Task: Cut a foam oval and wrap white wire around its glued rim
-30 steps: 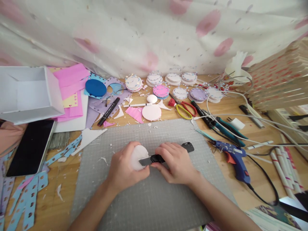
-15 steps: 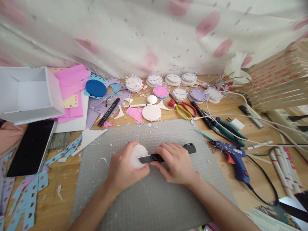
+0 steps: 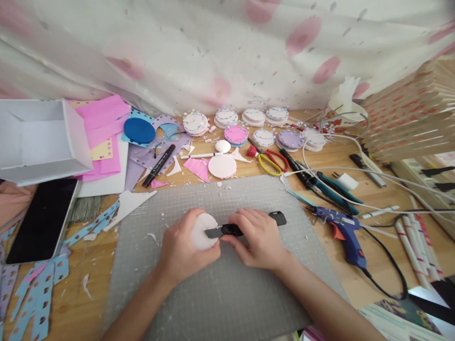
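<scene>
My left hand (image 3: 183, 250) grips a white foam ball (image 3: 201, 230) over the grey cutting mat (image 3: 220, 293). A black utility knife (image 3: 245, 226) is held in my right hand (image 3: 256, 239), its blade pushed sideways into the right side of the ball. The knife's black tail sticks out past my right fingers. Both hands sit at the middle of the mat, close together.
A blue glue gun (image 3: 343, 232) with its cable lies right of the mat. Scissors (image 3: 268, 160), pliers (image 3: 337, 187), a black marker (image 3: 158, 165), foam discs (image 3: 222, 166) and paper scraps crowd the far side. A white box (image 3: 39, 139) and a tablet (image 3: 40, 220) lie at left.
The knife blade has slid a little further left into the foam ball. Both hands stay in nearly the same place on the mat.
</scene>
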